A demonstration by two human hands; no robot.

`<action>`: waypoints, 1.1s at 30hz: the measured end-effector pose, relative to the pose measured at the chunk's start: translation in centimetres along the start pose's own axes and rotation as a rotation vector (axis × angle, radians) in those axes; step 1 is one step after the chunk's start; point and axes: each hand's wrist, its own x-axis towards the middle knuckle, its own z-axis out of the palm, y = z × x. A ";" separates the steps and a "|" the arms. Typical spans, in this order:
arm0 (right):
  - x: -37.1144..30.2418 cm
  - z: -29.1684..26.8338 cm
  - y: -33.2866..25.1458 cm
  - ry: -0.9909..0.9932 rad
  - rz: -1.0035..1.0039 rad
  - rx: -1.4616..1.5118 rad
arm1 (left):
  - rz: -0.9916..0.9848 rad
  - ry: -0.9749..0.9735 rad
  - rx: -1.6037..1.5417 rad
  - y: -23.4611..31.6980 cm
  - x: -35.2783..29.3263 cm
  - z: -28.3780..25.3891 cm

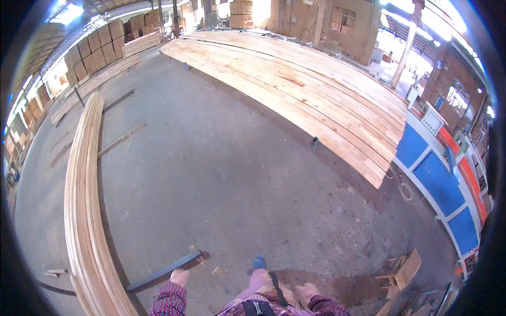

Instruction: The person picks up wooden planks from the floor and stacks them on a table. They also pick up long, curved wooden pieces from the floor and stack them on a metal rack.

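My left hand [179,276] hangs at the lower edge, beside the end of a dark metal bar [161,275] that lies low across the floor. Its fingers are too small and blurred to read, and whether it touches the bar is unclear. Close to my thigh is my right hand [307,291], with its fingers not clearly shown and no object visible in it. Left of me, a long stack of narrow wooden boards [84,210] rests across the bar.
Long planks [300,84] lie side by side as a broad raised surface ahead and right. A blue-panelled machine [440,181] stands at the right, with a coiled hose [406,192] near it. Wooden pieces [408,269] are at lower right. Stacked timber [97,50] fills the far left.
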 end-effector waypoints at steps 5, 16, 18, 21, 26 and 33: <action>8.5 -8.9 -13.3 -0.056 -0.021 0.062 | -0.613 -0.189 -0.236 -2.1 -4.5 5.1; 22.3 -17.2 -41.7 0.018 -0.268 0.104 | -0.301 -0.469 -0.293 -8.7 13.0 -0.3; 22.0 -17.2 -44.3 0.000 -0.205 0.034 | -0.283 -0.351 -0.109 -13.1 19.9 -5.4; 21.9 -17.9 -48.5 -0.038 -0.218 -0.036 | -0.384 0.002 -0.094 -21.2 32.3 -14.0; 25.5 -19.5 -55.6 0.014 -0.145 -0.018 | -0.502 0.282 -1.486 -31.3 51.3 -24.5; 36.8 -24.7 -68.7 0.245 -0.138 0.002 | -0.090 -0.005 -0.684 -33.6 65.6 -27.5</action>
